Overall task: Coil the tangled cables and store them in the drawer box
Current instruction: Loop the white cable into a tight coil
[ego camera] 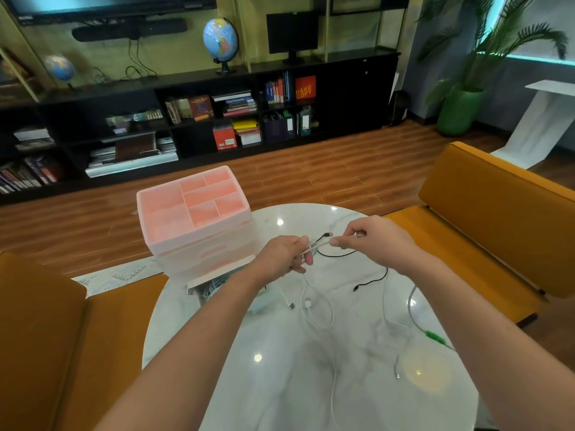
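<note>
Two hands stretch a white cable over a round marble table.

Nearest, loose white cables loop across the glossy, grey-veined table, with a thin black cable and a green-tipped lead beside them. Above these, the left hand curls its fingers round a bunch of white cable, while the right hand pinches the same strand narrowly between thumb and fingertips. Beyond the left hand stands the pale pink plastic drawer box, boxy, its top divided into compartments, its bottom drawer pulled out with coiled cable inside.
</note>
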A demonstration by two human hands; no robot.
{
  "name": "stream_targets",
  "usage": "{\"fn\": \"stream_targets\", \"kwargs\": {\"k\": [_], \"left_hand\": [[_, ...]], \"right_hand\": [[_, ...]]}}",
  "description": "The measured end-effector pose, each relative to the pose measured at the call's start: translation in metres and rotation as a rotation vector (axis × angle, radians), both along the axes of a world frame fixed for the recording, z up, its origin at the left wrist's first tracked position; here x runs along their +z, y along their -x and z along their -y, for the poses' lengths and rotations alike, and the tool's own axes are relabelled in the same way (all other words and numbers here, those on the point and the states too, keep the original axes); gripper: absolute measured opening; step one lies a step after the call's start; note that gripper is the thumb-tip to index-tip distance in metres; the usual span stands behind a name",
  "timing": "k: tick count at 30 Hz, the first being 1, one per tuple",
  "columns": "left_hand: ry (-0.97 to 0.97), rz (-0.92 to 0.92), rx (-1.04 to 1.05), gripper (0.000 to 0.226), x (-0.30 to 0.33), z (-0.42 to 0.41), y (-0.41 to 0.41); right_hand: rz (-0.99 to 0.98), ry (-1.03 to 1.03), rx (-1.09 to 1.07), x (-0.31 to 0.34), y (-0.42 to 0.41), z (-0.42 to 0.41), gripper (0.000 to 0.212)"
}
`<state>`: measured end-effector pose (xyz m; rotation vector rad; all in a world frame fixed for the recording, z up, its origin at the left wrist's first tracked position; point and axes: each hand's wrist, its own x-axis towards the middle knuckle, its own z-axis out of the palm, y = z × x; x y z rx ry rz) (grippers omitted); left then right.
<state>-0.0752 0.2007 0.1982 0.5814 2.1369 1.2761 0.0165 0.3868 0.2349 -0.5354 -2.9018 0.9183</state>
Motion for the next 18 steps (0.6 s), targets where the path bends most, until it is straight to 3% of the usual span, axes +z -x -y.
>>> {"fn": "stream_targets", "kwargs": {"k": [6, 11, 15, 18], "left_hand": [[-0.394, 0.398, -0.045, 0.042, 0.012, 0.005, -0.008], [-0.785, 0.772, 0.072, 0.038, 0.011, -0.003, -0.014], [-1.026, 0.881, 0.132, 0.030, 0.010, -0.011, -0.022], [-1.059, 0.801, 0.194, 0.029, 0.012, -0.018, -0.020]], "right_hand": [[-0.185, 0.261, 0.131, -0.008, 0.003, -0.008, 0.018], [-0.277, 0.316, 0.149, -0.022, 0.005, 0.005, 0.028], [-0.279, 0.407, 0.013, -0.045, 0.007, 0.018, 0.032], [-0.231, 0.480, -0.053, -0.060, 0.004, 0.029, 0.025]]}}
